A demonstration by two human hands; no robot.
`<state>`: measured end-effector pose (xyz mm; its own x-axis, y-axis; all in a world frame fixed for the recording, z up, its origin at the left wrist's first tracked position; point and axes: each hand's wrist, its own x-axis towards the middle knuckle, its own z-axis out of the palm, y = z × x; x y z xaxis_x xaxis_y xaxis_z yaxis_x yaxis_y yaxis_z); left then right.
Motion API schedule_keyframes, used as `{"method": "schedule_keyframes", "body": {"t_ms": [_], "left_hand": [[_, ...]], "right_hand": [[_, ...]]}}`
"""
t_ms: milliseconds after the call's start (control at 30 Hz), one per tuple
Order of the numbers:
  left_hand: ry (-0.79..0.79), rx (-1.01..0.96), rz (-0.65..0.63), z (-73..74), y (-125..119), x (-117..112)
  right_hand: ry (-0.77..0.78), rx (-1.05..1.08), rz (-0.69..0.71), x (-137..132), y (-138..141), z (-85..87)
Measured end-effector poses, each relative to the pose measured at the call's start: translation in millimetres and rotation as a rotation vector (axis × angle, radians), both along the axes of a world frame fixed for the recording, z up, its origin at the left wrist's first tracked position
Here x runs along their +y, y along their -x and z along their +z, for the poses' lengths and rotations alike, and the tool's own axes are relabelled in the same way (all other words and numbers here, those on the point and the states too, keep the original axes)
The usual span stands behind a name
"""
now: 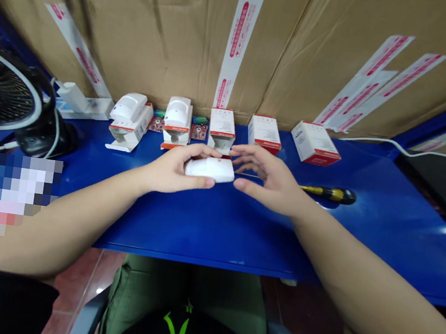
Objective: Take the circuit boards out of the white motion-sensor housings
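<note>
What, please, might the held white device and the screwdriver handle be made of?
The white device looks like smooth plastic, given its rounded, even shell; the screwdriver handle seems glossy yellow plastic, judging by highlights, though its black part could be rubber.

An electronics assembly workshop: the glossy blue workbench [198, 229], backed by taped cardboard [182, 36], carries a screwdriver [332, 194], a row of small detector cartons [265, 133] and, partly hidden behind them, what look like red circuit boards [199, 132]. A desk fan [1, 86] and power strip [98, 108] share the left end.
</note>
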<state>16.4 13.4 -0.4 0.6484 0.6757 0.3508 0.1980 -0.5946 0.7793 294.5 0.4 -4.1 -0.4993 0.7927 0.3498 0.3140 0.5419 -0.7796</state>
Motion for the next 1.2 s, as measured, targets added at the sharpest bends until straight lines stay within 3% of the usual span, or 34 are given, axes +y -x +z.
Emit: {"method": "schedule_keyframes", "body": {"t_ms": [67,200,400,700,900,1067,1200], "left_hand": [[-0.156,0.029,0.004,-1.5,-4,-5],[-0.354,0.151,0.020,-2.4,-8,-11],[-0.402,0.239,0.056,2.6,-7,-12],[-0.457,0.299,0.119,-1.5,-5,-12],[-0.431,0.186,0.129,-7.3,-5,-7],[-0.267,-0.017,0.119,-8.4,-5,-1],[-0.085,-0.132,0.115,-8.9,-3,1]], "right_hand": [[0.000,0.018,0.032,-5,7,-1.5],[-0.155,-0.123,0.044,-6,9,1.3],[-0.335,-0.223,0.012,-8,6,3.8],[-0.394,-0.086,-0.004,-7,11,-6.9],[-0.236,0.026,-0.005,-4,14,-10.9],[0.000,0.167,0.018,-2,14,-14.5],[0.056,0.200,0.024,-2,14,-14.0]]}}
